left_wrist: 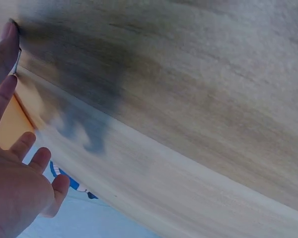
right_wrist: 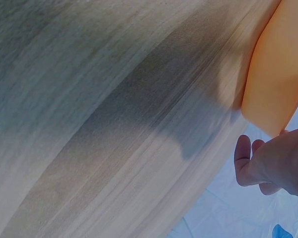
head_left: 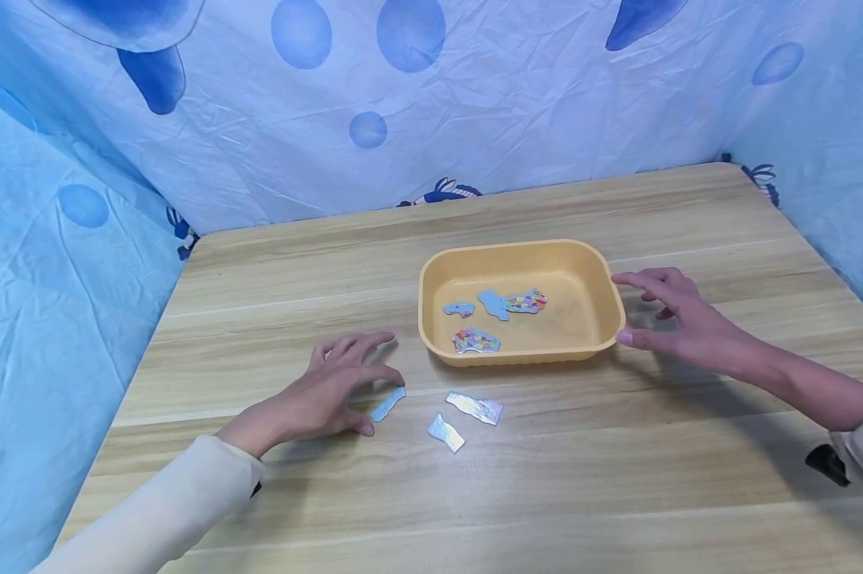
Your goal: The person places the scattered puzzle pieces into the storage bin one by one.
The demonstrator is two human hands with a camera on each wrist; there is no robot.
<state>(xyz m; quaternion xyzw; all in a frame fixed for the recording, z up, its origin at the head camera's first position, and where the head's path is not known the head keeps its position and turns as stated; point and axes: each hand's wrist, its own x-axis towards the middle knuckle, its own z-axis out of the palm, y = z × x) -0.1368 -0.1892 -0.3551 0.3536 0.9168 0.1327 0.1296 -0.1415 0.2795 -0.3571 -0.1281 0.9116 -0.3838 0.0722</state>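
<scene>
My left hand (head_left: 334,387) is low over the table, its index fingertip at the upper end of a pale blue puzzle piece (head_left: 387,405) and its thumb at the lower end, pinching it. In the left wrist view only a thin edge of that piece shows between thumb and index finger. Two shiny, pale puzzle pieces, one longer (head_left: 477,407) and one shorter (head_left: 447,433), lie to its right. On the right, my right hand (head_left: 671,315) has its index finger and thumb spread against the end of a yellow-orange plastic tray (head_left: 521,358), with the fingers extended.
Inside the tray lie several puzzle pieces, plain blue ones (head_left: 494,304) and multicoloured ones (head_left: 476,341). The wood-grain table (head_left: 582,494) meets a blue sea-patterned curtain (head_left: 259,143) at the back and sides.
</scene>
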